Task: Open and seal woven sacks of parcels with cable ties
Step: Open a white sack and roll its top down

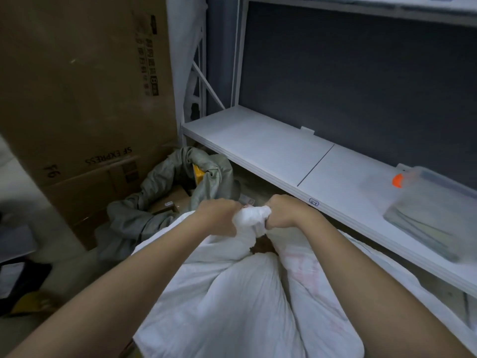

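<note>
Fingers curled tight, we grip the gathered neck of the white woven sack (232,293) with both hands at once: our left hand (219,215) clamps the bunch from one side, our right hand (281,213) from the other, knuckles nearly touching across the wad of fabric. That neck points away from us and slightly upward, while the sack's bulging body lies directly beneath our forearms, its long axis running from our chest toward the hands. Neither hand is nearer; both sit at the same reach, so either could, we judge, let go to fetch a tie. No cable tie shows in view, and we cannot tell whether one is hidden in a palm. A small gap in the folds just below the neck shows something brown inside. Beyond, a grey sack (165,192) slumps open beside a cardboard box (85,94), and a clear plastic bin (433,210) rests on the white shelf (271,146).
</note>
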Demonstrator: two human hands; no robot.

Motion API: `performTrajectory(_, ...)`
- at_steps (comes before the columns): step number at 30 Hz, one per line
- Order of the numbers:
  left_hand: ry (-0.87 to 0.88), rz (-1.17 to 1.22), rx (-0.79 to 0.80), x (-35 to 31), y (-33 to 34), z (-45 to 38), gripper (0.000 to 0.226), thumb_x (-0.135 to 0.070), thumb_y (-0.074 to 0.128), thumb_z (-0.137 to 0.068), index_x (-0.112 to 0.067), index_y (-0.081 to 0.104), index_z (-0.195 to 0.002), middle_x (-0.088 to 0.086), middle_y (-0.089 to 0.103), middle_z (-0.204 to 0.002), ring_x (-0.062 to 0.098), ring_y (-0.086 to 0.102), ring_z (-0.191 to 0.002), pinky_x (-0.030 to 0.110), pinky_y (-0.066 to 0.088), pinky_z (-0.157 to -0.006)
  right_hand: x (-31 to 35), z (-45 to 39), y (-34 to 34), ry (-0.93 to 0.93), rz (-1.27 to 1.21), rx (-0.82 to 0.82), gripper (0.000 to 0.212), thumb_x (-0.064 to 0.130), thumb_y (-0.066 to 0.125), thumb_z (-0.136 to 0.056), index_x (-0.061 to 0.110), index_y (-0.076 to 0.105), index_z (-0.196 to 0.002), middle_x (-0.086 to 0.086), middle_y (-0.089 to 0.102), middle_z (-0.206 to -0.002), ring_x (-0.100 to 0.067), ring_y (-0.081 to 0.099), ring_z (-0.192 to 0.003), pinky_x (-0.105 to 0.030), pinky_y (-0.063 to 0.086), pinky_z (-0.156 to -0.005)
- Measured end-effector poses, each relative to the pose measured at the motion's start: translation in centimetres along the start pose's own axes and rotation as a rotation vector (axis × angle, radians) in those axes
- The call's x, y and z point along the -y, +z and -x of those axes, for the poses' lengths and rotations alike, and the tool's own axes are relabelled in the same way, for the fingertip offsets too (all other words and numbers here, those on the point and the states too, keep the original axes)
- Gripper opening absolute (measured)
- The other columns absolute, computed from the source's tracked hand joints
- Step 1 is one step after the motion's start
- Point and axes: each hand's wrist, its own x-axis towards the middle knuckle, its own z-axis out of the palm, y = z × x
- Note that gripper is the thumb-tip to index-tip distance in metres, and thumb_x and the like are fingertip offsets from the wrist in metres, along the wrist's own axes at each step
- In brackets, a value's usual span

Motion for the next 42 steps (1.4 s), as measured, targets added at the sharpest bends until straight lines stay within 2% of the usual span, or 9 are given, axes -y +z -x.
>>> performTrajectory(4,0.066,0.164,-0.266,1.0,-0.1,-0.8,0.031,-0.019,0.062,-0.083,-0.021,0.057,-0.113,-0.004,0.06,-0.095,0.018,0.058,-0.086,0.031,0.049,-0.069,1.8,1.9,-1.5,-0.246,0.198,-0.141,0.039,0.03,0.07,-0.074,0.025,0.048,-0.105,0.007,0.05,-0.1,-0.016,0.05,-0.092,-0.031,0.039,-0.071)
performTrajectory(12,0.051,0.434,-0.004,1.2,-4.4,-0.6,0.042,-0.039,0.075,-0.076,-0.018,0.054,-0.106,-0.002,0.056,-0.096,0.011,0.053,-0.077,0.027,0.045,-0.068,2.3,0.9,-3.2,-0.229,-0.249,-0.449,0.029,-0.001,0.053,-0.077,0.024,0.047,-0.065,0.001,0.052,-0.066,-0.017,0.047,-0.064,-0.026,0.031,-0.052)
performTrajectory(16,0.035,0.5,-0.093,1.9,-3.7,-0.2,0.021,-0.027,0.07,-0.081,-0.015,0.052,-0.081,-0.002,0.048,-0.074,0.011,0.042,-0.061,0.022,0.031,-0.055,2.0,0.7,-3.9,-0.121,-0.167,-0.311,0.016,0.007,0.053,-0.084,0.016,0.052,-0.071,-0.001,0.053,-0.071,-0.02,0.052,-0.07,-0.025,0.033,-0.053)
performTrajectory(19,0.112,0.62,-0.155,1.1,-3.5,0.0,0.018,-0.015,0.065,-0.081,-0.014,0.053,-0.094,0.003,0.053,-0.085,0.014,0.05,-0.072,0.027,0.04,-0.063,2.6,2.5,-5.0,-0.08,0.159,-0.091,0.021,0.017,0.06,-0.079,0.018,0.051,-0.098,-0.002,0.052,-0.095,-0.024,0.05,-0.095,-0.028,0.039,-0.062)
performTrajectory(24,0.19,1.07,-0.003,-0.2,-4.7,0.8,0.041,-0.003,0.072,-0.078,-0.009,0.056,-0.115,-0.001,0.06,-0.095,0.011,0.058,-0.086,0.025,0.049,-0.078,4.1,3.9,-4.9,-0.26,0.05,-0.302,0.027,0.014,0.065,-0.079,0.016,0.052,-0.102,-0.003,0.058,-0.099,-0.02,0.053,-0.091,-0.03,0.043,-0.064)
performTrajectory(30,-0.061,-0.128,-0.308,-0.8,-2.4,0.5,0.043,-0.021,0.06,-0.088,-0.017,0.042,-0.127,0.005,0.051,-0.123,0.026,0.052,-0.111,0.037,0.043,-0.086,2.8,2.8,-4.9,0.029,-0.12,0.12,0.017,0.024,0.073,-0.076,0.016,0.058,-0.08,0.001,0.055,-0.076,-0.017,0.052,-0.071,-0.027,0.038,-0.061)
performTrajectory(33,-0.08,0.075,-0.377,-0.4,-1.7,0.0,0.03,-0.014,0.052,-0.092,-0.012,0.045,-0.121,0.008,0.054,-0.118,0.024,0.054,-0.102,0.032,0.043,-0.076,3.3,3.0,-4.6,-0.037,0.041,-0.066,0.025,0.023,0.07,-0.078,0.018,0.058,-0.099,-0.001,0.059,-0.093,-0.019,0.056,-0.081,-0.028,0.042,-0.064)
performTrajectory(37,0.089,0.669,-0.068,0.7,-2.8,0.2,0.04,-0.029,0.07,-0.084,-0.015,0.056,-0.119,0.002,0.063,-0.112,0.017,0.06,-0.101,0.035,0.05,-0.09,4.3,3.5,-2.6,-0.315,0.205,-0.414,0.039,0.021,0.067,-0.081,0.022,0.047,-0.114,0.001,0.051,-0.107,-0.021,0.052,-0.093,-0.032,0.041,-0.069)
performTrajectory(42,0.026,0.51,0.015,0.3,-2.9,1.4,0.05,-0.039,0.075,-0.077,-0.021,0.051,-0.116,-0.004,0.058,-0.105,0.013,0.056,-0.091,0.027,0.047,-0.079,4.1,3.6,-2.7,-0.101,-0.333,0.051,0.016,0.011,0.072,-0.078,0.019,0.059,-0.085,0.006,0.054,-0.078,-0.01,0.051,-0.072,-0.02,0.035,-0.055)
